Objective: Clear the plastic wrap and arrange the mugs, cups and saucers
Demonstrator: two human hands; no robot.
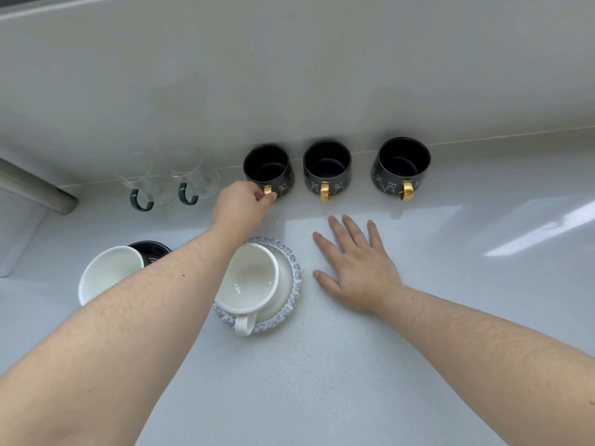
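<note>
Three black mugs with gold handles and white cat drawings stand in a row against the back wall: left [268, 167], middle [327, 165] and right [402, 164]. My left hand [241, 204] pinches the gold handle of the left black mug. My right hand [357, 268] rests flat on the counter, fingers spread, holding nothing. Two clear glass cups with green handles [138, 185] [193, 180] stand to the left of the mugs. A white cup [248, 278] sits on a blue-rimmed saucer [294, 284] near my left forearm. Another white cup [108, 273] and a dark cup [154, 251] lie partly hidden behind that arm.
The pale counter [418, 397] stretches to the front and right. A grey metal bar [35, 188] juts in from the left above a white container [19, 233]. The wall rises right behind the mugs.
</note>
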